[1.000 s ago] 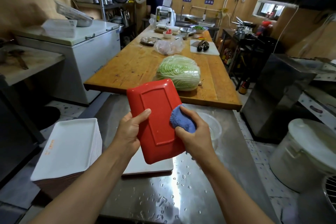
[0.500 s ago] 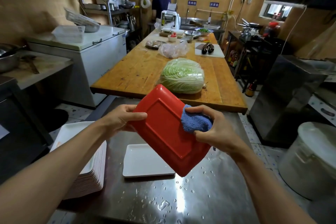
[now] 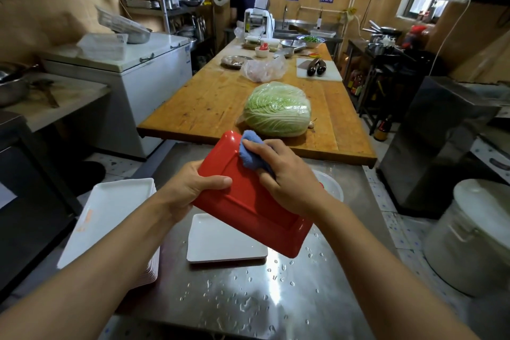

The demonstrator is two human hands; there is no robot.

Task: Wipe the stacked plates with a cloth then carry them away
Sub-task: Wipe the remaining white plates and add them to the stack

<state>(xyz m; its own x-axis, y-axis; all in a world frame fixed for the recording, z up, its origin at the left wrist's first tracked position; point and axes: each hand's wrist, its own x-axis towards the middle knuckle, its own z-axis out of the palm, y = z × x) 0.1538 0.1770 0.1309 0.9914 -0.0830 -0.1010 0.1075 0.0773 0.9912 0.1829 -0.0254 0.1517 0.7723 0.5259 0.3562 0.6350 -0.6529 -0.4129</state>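
Left hand [image 3: 190,190] grips red plate [image 3: 248,201] (underside up); right hand [image 3: 287,174] presses blue cloth [image 3: 249,150].

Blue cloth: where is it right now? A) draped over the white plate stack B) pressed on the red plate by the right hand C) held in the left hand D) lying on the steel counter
B: the right hand grips the blue cloth against the far end of the red plate, while the left hand holds the plate's near-left edge.
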